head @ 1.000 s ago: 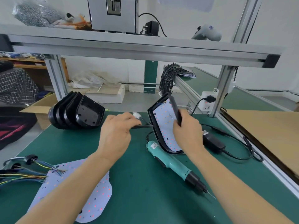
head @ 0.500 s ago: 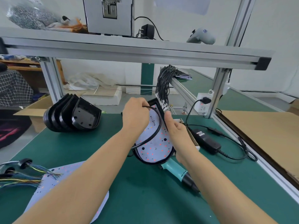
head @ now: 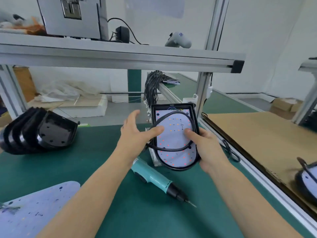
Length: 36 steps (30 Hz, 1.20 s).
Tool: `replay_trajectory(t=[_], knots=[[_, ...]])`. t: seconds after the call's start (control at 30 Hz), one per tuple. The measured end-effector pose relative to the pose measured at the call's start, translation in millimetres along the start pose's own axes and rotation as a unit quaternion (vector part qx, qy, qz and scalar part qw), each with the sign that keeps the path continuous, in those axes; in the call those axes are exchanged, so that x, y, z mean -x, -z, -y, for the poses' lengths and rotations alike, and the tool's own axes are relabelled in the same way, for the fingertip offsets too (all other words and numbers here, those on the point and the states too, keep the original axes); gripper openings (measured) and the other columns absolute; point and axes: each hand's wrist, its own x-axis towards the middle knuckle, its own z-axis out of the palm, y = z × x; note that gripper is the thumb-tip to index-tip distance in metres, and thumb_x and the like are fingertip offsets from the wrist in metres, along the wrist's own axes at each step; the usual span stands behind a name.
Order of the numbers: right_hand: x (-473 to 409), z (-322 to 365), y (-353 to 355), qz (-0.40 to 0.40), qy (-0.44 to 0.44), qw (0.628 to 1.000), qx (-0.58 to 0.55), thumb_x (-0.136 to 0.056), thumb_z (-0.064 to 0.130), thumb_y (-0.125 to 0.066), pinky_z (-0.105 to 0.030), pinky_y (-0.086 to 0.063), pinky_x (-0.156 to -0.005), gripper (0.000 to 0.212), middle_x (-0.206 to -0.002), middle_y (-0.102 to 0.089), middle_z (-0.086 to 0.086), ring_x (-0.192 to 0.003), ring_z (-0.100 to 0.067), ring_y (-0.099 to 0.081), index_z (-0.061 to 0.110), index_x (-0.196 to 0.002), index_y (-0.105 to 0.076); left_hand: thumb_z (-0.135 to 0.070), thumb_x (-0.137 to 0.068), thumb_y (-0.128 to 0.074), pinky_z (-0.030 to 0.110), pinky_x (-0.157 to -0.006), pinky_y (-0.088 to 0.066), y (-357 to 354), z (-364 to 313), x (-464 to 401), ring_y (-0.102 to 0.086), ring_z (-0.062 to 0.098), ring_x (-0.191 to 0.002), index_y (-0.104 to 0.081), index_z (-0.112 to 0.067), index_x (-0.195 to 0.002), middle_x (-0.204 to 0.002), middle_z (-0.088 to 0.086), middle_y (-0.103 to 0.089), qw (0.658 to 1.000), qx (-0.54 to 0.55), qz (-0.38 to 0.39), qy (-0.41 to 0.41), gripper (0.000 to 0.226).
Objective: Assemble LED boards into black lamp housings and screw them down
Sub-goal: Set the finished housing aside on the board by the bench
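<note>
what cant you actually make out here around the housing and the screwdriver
Head view only:
- Lamp housing: right hand covers its right rim and underside.
- LED board: screw holes too small to tell if filled.
- Cable: its end is hidden behind the left hand.
- Screwdriver: rear of handle passes under the left forearm.

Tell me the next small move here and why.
Probably tuck the looped black cable off the white LED board before reaching for the teal electric screwdriver. The cable crosses the board inside the black lamp housing, both thumbs press the board, and the screwdriver lies unused.
</note>
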Motion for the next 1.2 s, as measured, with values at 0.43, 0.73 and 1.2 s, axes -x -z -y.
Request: replay_trajectory(t=[0.43,0.73,1.2], knots=[[5,23,133,-0.167,0.092,0.982,0.009,-0.096,-0.003,-0.047,-0.038,-0.05,-0.087,0.03,-0.101,-0.069,-0.001,-0.091,-0.021,-0.063,0.022,-0.104,-0.063,-0.025,-0.088,-0.067,0.03,-0.076,-0.041,-173,-12,-23,-0.054,0.02,-0.085,-0.066,-0.011,-0.11,-0.102,0.006,-0.067,0.964,0.17,0.182,0.092,0.026],[-8,16,242,-0.377,0.113,0.914,0.102,-0.092,-0.003,-0.044,-0.027,-0.046,-0.068,0.038,-0.094,-0.065,0.001,-0.077,-0.015,-0.056,0.018,-0.121,-0.06,-0.029,-0.088,-0.066,0.044,-0.111,-0.028,-291,-2,9,-0.03,0.034,-0.137,-0.03,-0.007,-0.147,-0.147,0.016,-0.037,0.964,-0.095,0.231,-0.094,0.072],[-74,-4,271,-0.402,-0.003,0.774,0.489,-0.094,-0.003,-0.048,-0.037,-0.03,-0.108,0.071,-0.158,-0.01,-0.018,-0.141,-0.033,-0.025,-0.001,-0.151,-0.005,-0.022,-0.097,-0.042,0.049,-0.109,-0.03,-342,24,35,-0.033,0.028,-0.136,-0.029,-0.016,-0.147,-0.147,0.007,-0.035,0.834,-0.279,0.446,-0.167,0.052]])
